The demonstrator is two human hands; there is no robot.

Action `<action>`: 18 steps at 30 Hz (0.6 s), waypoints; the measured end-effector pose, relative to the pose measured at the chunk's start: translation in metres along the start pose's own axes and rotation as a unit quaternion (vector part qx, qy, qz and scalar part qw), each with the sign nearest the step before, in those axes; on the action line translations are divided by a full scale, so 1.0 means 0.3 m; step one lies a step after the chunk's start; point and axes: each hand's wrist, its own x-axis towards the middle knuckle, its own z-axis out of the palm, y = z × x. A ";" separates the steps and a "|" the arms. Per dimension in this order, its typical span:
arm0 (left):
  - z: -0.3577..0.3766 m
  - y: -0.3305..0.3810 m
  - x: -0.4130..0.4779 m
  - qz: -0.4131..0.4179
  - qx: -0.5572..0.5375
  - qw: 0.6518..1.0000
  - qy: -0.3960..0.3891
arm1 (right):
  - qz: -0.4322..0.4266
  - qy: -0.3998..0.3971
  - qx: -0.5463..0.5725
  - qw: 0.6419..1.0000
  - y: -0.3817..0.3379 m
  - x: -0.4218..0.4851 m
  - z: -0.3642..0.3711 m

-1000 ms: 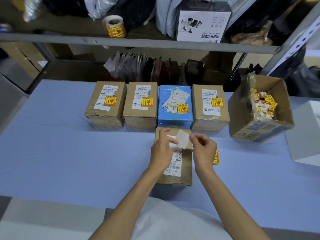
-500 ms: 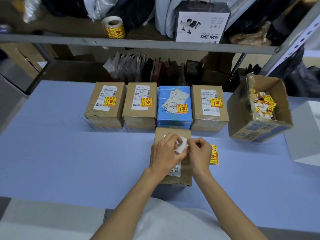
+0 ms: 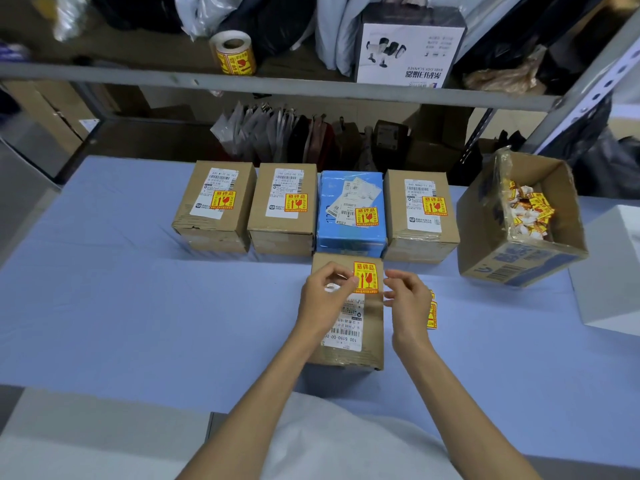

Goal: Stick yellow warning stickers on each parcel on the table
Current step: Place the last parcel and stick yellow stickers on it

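Observation:
A small brown parcel (image 3: 370, 344) with a white shipping label lies in front of me on the blue table (image 3: 121, 306). My left hand (image 3: 322, 303) pinches the left edge of a yellow warning sticker (image 3: 365, 277), which sits face up over the parcel's far end. A bit of white backing paper (image 3: 331, 287) shows inside that hand. My right hand (image 3: 410, 301) hovers just right of the sticker with loosely curled fingers, holding nothing. Behind stand three brown parcels (image 3: 214, 209) (image 3: 282, 211) (image 3: 420, 220) and a blue one (image 3: 351, 220), each bearing a yellow sticker.
Loose yellow stickers (image 3: 432, 311) lie on the table behind my right hand. An open cardboard box (image 3: 519, 258) with crumpled sticker scraps tilts at the right, next to a white box (image 3: 613, 271). A sticker roll (image 3: 235, 53) stands on the shelf above.
Both hands were peeling the white backing off together. Now the yellow sticker shows face up over the parcel's far end, and my right hand has come away from it.

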 end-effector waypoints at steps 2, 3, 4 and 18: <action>-0.016 -0.014 0.003 -0.039 -0.050 0.998 -0.019 | 0.028 -0.061 -0.040 0.997 0.003 0.006 -0.010; -0.022 -0.021 0.001 -0.051 -0.061 0.997 -0.025 | 0.036 -0.083 -0.046 0.995 0.003 0.003 -0.015; -0.026 -0.027 -0.002 -0.062 -0.067 0.995 -0.027 | 0.035 -0.093 -0.049 0.994 0.002 0.000 -0.019; -0.014 -0.063 -0.050 -0.103 0.021 0.994 0.016 | -0.041 -0.084 -0.129 0.987 0.046 -0.025 -0.062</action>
